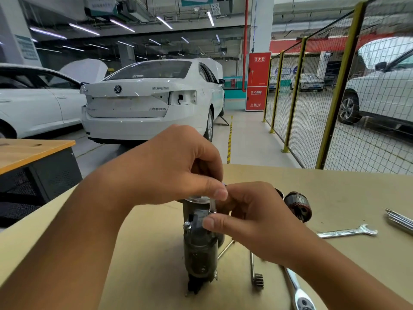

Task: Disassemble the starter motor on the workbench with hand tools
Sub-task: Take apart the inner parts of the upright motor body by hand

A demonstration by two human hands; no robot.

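— Ratchet handle (pixel 300 296) was cut off at the bottom edge. And the starter motor (pixel 200 247)?

— Upright on the surface (pixel 335 186); its top was hidden under the left hand (pixel 178 168). Both grips curled narrow: the right hand (pixel 252 220) pinched a part too small to make out.

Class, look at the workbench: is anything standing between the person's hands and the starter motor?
Nothing visible does. Both the left hand and the right hand are already on the upper end of the upright starter motor. The wrench lies apart, to the right.
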